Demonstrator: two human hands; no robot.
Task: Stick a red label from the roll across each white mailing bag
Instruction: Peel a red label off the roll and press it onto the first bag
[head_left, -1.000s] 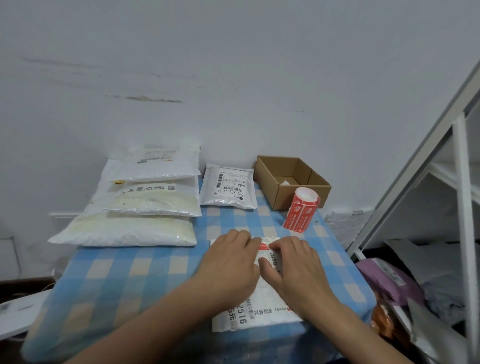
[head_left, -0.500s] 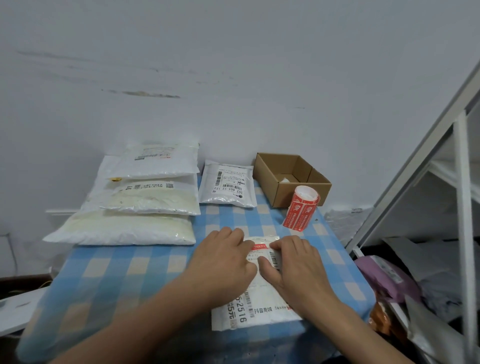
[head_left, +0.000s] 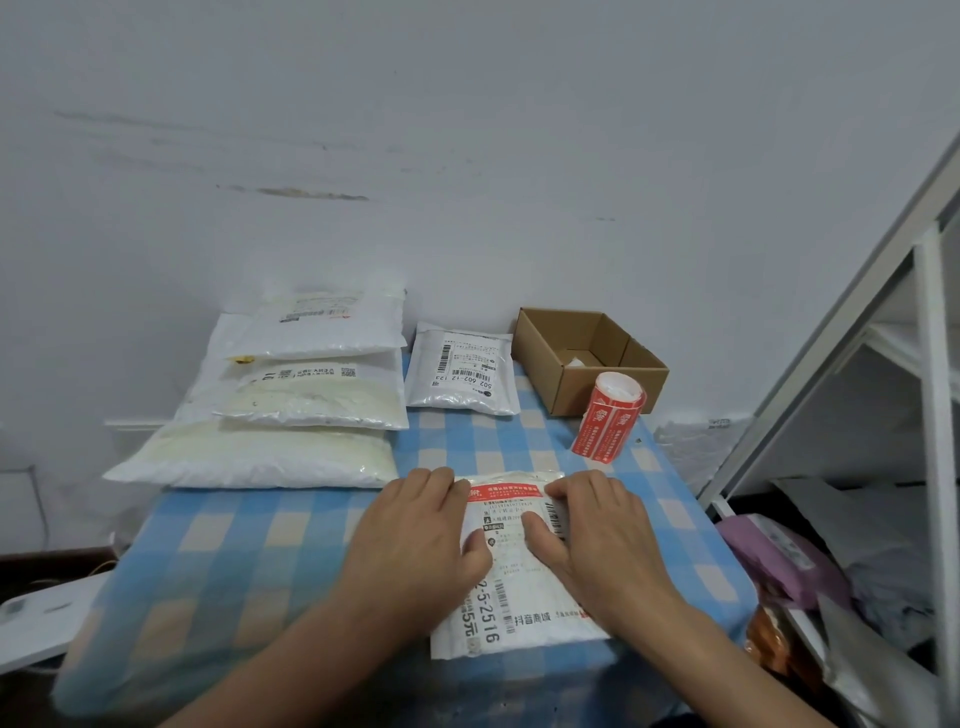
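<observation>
Red label (head_left: 506, 492) lies on the white bag (head_left: 521, 609) between both hands' fingers (head_left: 439, 485).

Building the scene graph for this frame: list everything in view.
Checked cloth: 1, blue and cream, over table.
Large mailing bags: at least 3, white, overlapped back left.
Small mailing bag: 1, white, back centre.
Near mailing bag: 1, white, front centre.
Red label: 1, red, near bag's far end.
Label roll: 1, red, before box.
Cardboard box: 1, brown, back right.
Shelf frame: 1, white, right.
Purple parcel: 1, purple, right of table.
Hands: 2; left hand and right hand press near mailing bag.
</observation>
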